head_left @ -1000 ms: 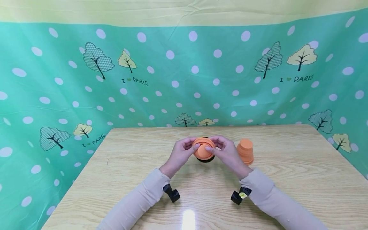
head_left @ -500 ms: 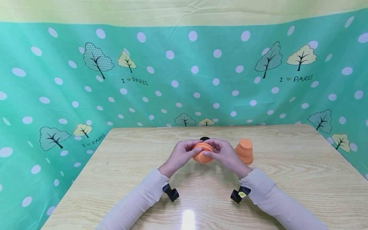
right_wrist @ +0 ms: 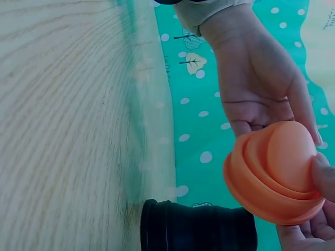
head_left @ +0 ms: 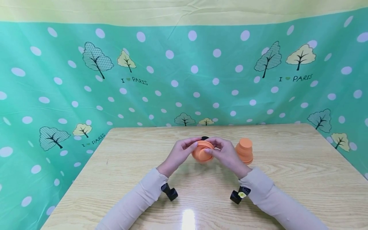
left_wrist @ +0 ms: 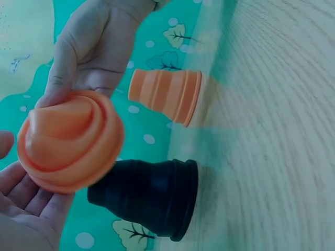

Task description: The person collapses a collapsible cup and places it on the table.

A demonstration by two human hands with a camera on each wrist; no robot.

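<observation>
An orange collapsible cup (head_left: 201, 156), partly folded and skewed, is held above the table between both hands. On its left side, my left hand (head_left: 179, 154) grips the rim with thumb and fingers. My right hand (head_left: 225, 154) holds the opposite side, its thumb pressing near the cup's base. Uneven folded rings show around the base in the right wrist view. Just behind the held cup, a black cup (left_wrist: 149, 196) stands upside down on the table, mostly hidden in the head view. Another orange cup (head_left: 245, 152), upside down and extended, stands beyond my right hand.
The wooden table (head_left: 138, 140) reaches back to a green dotted curtain (head_left: 161, 70). A black camera (head_left: 170, 192) is strapped at the left wrist and another camera (head_left: 238, 195) at the right. Light glares off the table's near part.
The held cup has tilted and come slightly nearer, and its base now looks skewed. My left thumb has shifted from the base toward the rim. The two standing cups have not moved.
</observation>
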